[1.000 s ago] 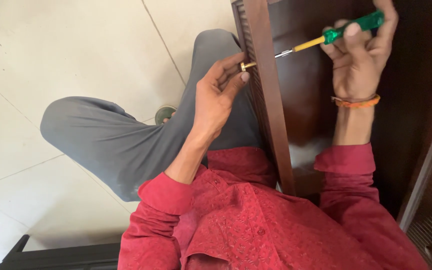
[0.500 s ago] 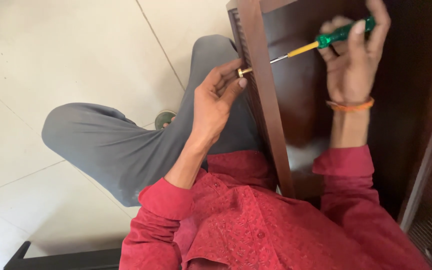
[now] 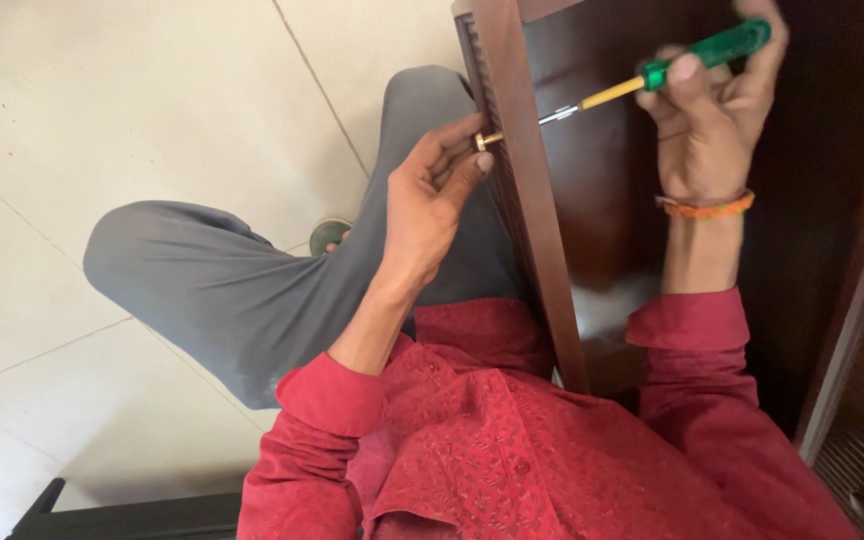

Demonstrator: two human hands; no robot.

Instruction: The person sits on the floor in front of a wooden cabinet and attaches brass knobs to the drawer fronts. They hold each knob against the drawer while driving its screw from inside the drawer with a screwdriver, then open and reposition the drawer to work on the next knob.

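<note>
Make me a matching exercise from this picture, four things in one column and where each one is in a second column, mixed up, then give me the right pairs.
Things:
1. screwdriver
2. brass knob
3. orange wristband
4. round green object

Places:
A. on the floor beside the grey trouser leg
B. around the right wrist
C. in the right hand, tip toward the inner side of the door
D. pinched by the left hand on the door's outer side

Pairs: 1-C, 2-D, 3-B, 4-A
</note>
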